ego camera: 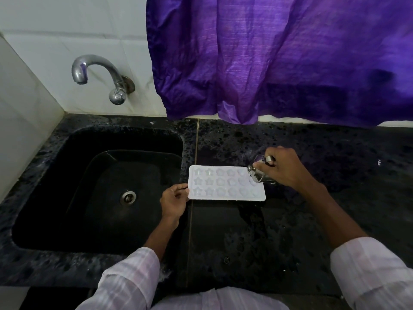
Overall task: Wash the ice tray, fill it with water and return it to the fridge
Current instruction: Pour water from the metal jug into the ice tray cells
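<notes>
ok so: white ice tray point(226, 183) flat on black counter point(339, 153), just right of sink point(55, 198). my left hand point(174, 202) pinching tray's left edge. right hand point(283, 168) wrapped round small steel cup point(259, 174), tipped over tray's right end. can't tell if water's coming out.

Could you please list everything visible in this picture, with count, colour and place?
counter: one, black speckled, across the foreground
sink: one, black, sunk in the counter's left part
drain: one, metal, in the sink floor
tap: one, chrome, on the tiled wall above the sink
curtain: one, purple, hanging behind the counter
ice tray: one, white, flat on the counter right of the sink
steel cup: one, silver, tilted over the tray's right end
left hand: one, fingers pinching the tray's left edge
right hand: one, gripping the cup
sleeves: two, pale checked, bottom of view
</notes>
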A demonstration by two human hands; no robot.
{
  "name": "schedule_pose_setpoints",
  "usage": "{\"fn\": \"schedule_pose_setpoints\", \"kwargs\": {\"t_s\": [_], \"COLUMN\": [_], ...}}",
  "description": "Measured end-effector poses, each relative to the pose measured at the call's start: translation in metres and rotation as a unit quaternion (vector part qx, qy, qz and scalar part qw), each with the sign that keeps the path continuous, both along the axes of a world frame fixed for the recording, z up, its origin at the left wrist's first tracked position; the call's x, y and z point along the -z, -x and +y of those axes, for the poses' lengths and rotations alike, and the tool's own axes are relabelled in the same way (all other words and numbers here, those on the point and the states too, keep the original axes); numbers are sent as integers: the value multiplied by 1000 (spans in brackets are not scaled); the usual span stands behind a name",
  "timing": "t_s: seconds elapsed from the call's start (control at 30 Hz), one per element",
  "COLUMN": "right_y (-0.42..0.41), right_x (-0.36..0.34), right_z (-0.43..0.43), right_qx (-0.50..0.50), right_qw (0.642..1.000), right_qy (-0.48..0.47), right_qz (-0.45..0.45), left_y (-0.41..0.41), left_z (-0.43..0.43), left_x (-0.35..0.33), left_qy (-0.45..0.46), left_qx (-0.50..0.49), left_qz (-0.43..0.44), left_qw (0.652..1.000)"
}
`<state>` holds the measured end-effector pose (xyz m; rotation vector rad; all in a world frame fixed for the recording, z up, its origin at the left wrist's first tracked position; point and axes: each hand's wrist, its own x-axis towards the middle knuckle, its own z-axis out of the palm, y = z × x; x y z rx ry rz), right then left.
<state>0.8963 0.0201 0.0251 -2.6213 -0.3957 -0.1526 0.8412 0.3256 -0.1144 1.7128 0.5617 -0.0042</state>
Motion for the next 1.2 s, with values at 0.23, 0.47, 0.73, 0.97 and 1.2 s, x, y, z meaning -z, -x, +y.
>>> {"fn": "schedule_pose_setpoints", "kwargs": {"t_s": [0.23,0.47,0.73,0.97,1.2], "right_y": [-4,-9,-19,-23,-27], "right_x": [-1,-3,-7,-7,-8], "right_z": [0,3,4,3,4], "right_qx": [7,6,0,-6,-5], "right_qw": [1000,1000,1000,1000,1000], "right_qy": [1,-13,3,15,25], "right_qz": [-1,2,8,5,3], "left_y": [1,3,1,2,2], "left_z": [0,0,0,0,1], "left_x": [0,-1,-1,-3,0], "left_qy": [15,13,-4,-5,-14], "left_qx": [-1,0,8,10,11], "left_qz": [1,1,-12,-16,-16], "left_qw": [1000,1000,1000,1000,1000]}}
